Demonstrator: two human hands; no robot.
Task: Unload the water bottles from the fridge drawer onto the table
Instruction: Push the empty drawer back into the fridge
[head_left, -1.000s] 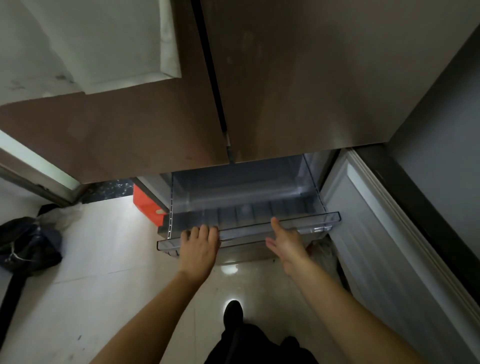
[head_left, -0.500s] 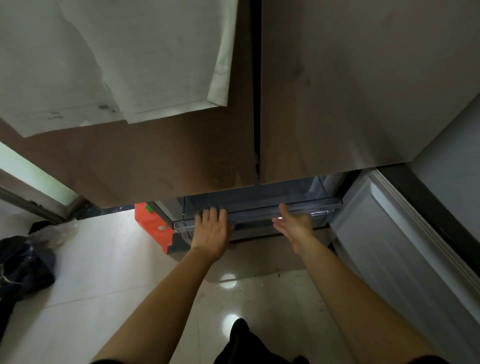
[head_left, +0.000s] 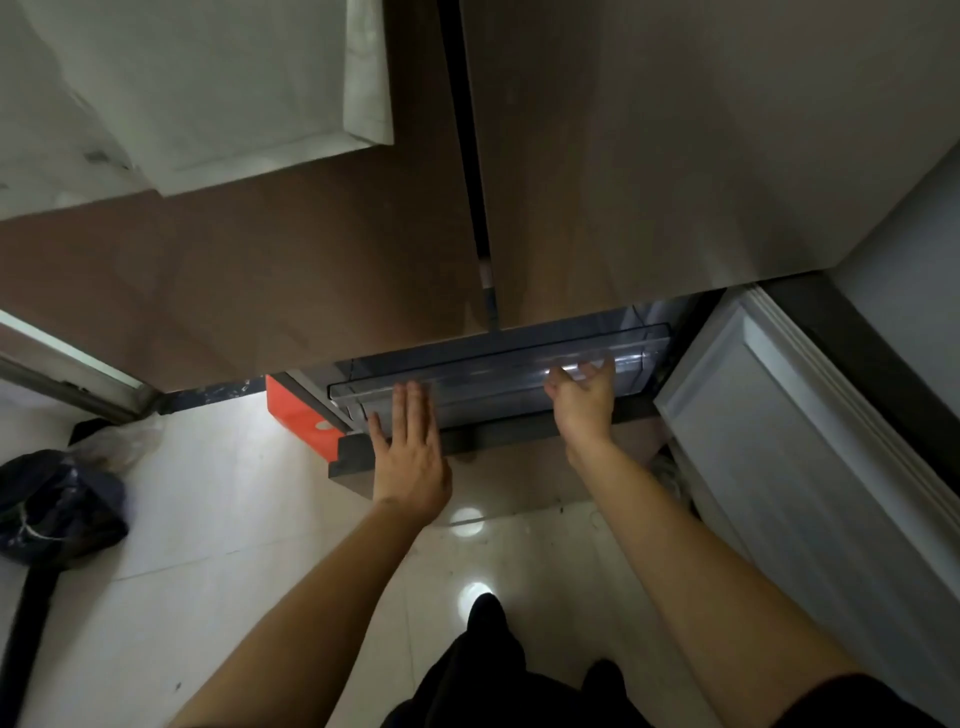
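Pale tiled floor (head_left: 208, 519) ran up to a fridge with brown doors (head_left: 675, 156). Low beneath the doors sat the clear fridge drawer (head_left: 493, 379), almost fully inside, only its front showing. Your left hand (head_left: 410, 457) lay flat and released against the drawer's left front, probably to push or steady it. Your right hand (head_left: 582, 405) met the rim's right end with bent fingers; whether it grasped could not be told. No water bottles showed in the visible part of the drawer, and no bench was in view. A dark bag (head_left: 57, 504) lay at far left.
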